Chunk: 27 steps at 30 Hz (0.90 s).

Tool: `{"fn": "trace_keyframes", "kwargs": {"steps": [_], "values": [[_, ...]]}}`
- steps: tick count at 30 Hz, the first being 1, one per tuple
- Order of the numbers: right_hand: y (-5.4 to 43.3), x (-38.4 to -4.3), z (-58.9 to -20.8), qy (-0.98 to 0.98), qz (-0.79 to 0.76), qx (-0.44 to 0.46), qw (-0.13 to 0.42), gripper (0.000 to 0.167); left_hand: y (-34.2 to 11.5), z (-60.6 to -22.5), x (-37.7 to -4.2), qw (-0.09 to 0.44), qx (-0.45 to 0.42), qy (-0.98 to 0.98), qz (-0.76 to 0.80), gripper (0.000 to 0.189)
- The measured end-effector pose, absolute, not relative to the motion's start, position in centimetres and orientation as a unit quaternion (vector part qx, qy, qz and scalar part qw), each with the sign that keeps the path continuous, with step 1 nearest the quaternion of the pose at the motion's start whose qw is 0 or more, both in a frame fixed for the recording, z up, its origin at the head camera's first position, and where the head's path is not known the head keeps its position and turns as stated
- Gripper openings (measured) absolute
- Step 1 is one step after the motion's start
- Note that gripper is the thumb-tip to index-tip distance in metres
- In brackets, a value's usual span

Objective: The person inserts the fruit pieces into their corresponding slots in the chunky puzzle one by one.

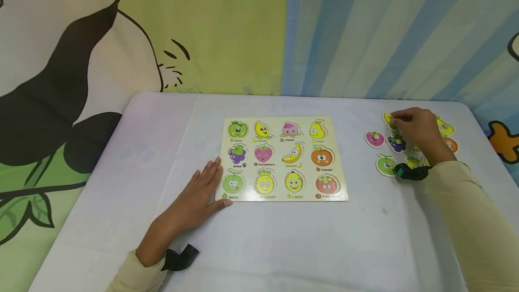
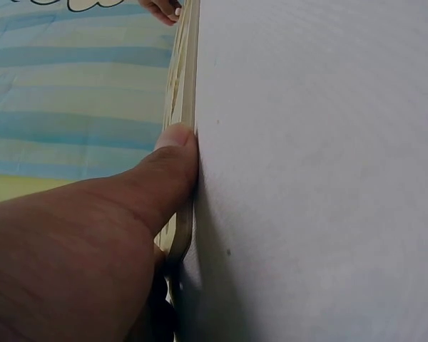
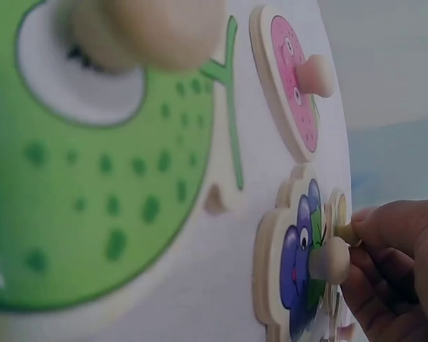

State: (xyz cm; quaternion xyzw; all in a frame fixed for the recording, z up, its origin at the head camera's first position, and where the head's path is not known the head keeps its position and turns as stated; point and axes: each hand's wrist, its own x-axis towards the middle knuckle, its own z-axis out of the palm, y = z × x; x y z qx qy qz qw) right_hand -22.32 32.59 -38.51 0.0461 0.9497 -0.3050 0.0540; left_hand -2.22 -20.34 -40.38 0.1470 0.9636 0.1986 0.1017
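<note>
Near the middle of the table lies a cream fruit puzzle board (image 1: 278, 184) with labelled fruit pictures in rows. My left hand (image 1: 194, 199) rests at its lower left corner, fingers straight along the left side. In the left wrist view the left thumb (image 2: 172, 160) presses against the board's edge (image 2: 188, 78). Off to the right, my right hand (image 1: 419, 130) pinches the knob of a yellow fruit puzzle piece (image 1: 387, 119) at the far end of a group of pieces. The right fingers partly cover that piece, so its kind cannot be told.
Around the right hand lie a strawberry piece (image 1: 374, 139), a grape piece (image 1: 396, 143), a melon piece (image 1: 385, 166), an orange piece (image 1: 450, 144) and several others. Wooden knobs (image 3: 331, 261) stick up from them. A printed curtain (image 1: 227, 30) hangs behind the white table (image 1: 284, 242).
</note>
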Motion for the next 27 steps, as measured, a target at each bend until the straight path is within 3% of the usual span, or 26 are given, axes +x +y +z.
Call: {"fn": "trace_keyframes", "kwargs": {"steps": [12, 27], "values": [[32.4, -22.6, -38.1, 0.963, -0.261, 0.01, 0.07, 0.035, -20.3, -40.2, -2.2, 0.105, 0.15, 0.962, 0.203, 0.091], [31.4, -23.1, -37.5, 0.965, -0.248, 0.041, 0.076, 0.032, -20.4, -40.6, -2.2, 0.108, 0.144, 0.962, 0.206, 0.093]]}}
